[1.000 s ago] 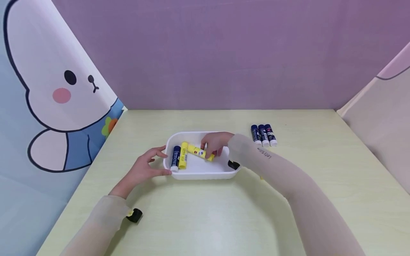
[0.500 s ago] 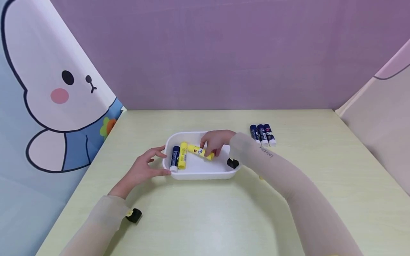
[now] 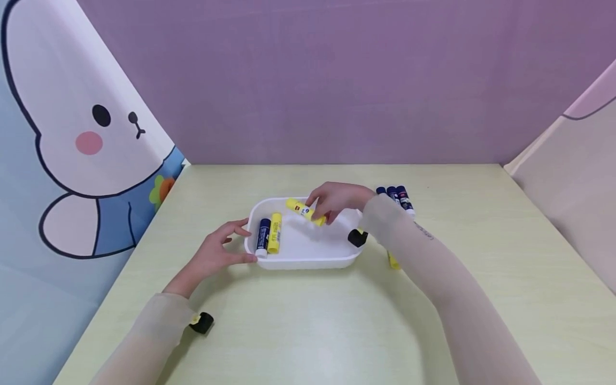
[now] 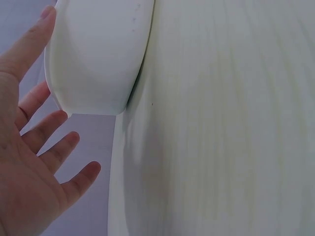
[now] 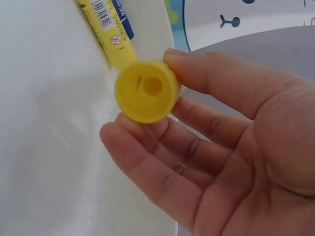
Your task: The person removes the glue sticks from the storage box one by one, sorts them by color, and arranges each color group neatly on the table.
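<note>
My right hand point(image 3: 339, 199) pinches a yellow glue stick point(image 3: 306, 212) between thumb and fingers above the white tray point(image 3: 308, 263); in the right wrist view the round end of this glue stick point(image 5: 147, 92) faces the camera. At the tray's left end my left hand point(image 3: 216, 251) is spread, thumb and fingertips touching the rim. In the left wrist view its fingers point(image 4: 44, 132) are extended against the tray wall point(image 4: 98, 59). Inside the tray, side by side at the left, lie a dark blue glue stick point(image 3: 263, 235) with a white end and another yellow glue stick point(image 3: 275, 233).
Several dark blue glue sticks point(image 3: 405, 200) lie in a row behind the right wrist, partly covered by it. A yellow piece point(image 3: 393, 261) shows beneath the right forearm. The tabletop point(image 3: 308, 326) meets a purple backdrop point(image 3: 308, 85) at its far edge.
My right hand has lifted the yellow glue stick off the tray floor and moved up and slightly right with it. The left hand has stayed at the tray's rim.
</note>
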A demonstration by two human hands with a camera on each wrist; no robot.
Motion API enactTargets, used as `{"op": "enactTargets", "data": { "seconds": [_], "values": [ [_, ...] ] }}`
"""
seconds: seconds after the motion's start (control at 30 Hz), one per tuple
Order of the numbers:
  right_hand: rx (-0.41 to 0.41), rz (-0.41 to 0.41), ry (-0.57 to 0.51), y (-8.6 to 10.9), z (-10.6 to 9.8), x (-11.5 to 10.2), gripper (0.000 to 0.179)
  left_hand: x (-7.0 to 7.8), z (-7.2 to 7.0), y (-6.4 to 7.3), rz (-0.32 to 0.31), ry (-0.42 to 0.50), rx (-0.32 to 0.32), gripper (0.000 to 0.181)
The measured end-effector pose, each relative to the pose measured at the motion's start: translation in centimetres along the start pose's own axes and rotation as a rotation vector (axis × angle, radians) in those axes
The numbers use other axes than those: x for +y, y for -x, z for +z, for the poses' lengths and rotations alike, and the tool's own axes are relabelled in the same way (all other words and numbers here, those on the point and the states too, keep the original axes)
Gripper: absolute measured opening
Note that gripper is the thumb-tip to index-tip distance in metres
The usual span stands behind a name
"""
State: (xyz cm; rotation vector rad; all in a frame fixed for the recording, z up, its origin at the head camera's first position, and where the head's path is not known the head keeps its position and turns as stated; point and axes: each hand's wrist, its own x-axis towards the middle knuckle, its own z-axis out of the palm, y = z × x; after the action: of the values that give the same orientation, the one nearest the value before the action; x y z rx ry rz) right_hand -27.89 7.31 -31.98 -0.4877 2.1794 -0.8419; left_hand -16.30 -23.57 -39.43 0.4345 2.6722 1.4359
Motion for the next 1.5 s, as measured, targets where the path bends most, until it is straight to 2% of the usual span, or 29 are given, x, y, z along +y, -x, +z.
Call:
{"op": "enactTargets", "data": {
  "seconds": [0.43, 0.9, 1.2, 1.5],
  "values": [
    [0.131, -0.062, -0.124, 1.5, -0.4, 1.8, 0.050, -0.3, 0.1, -0.2, 0.009, -0.004, -0.002, 0.048],
    [0.272, -0.064, -0.231, 4.4, -1.3, 3.2, 0.052, -0.5, 0.3, -0.3, -0.008, -0.002, -0.002, 0.050],
    [0.375, -0.045, -0.269, 5.9, -1.9, 4.7, 0.055, -0.6, 0.2, -0.3, 0.006, -0.007, 0.004, 0.049],
    [0.444, -0.026, -0.230, 7.8, -2.3, 6.2, 0.057, -0.5, 0.3, -0.2, 0.000, -0.002, 0.004, 0.049]
  ]
}}
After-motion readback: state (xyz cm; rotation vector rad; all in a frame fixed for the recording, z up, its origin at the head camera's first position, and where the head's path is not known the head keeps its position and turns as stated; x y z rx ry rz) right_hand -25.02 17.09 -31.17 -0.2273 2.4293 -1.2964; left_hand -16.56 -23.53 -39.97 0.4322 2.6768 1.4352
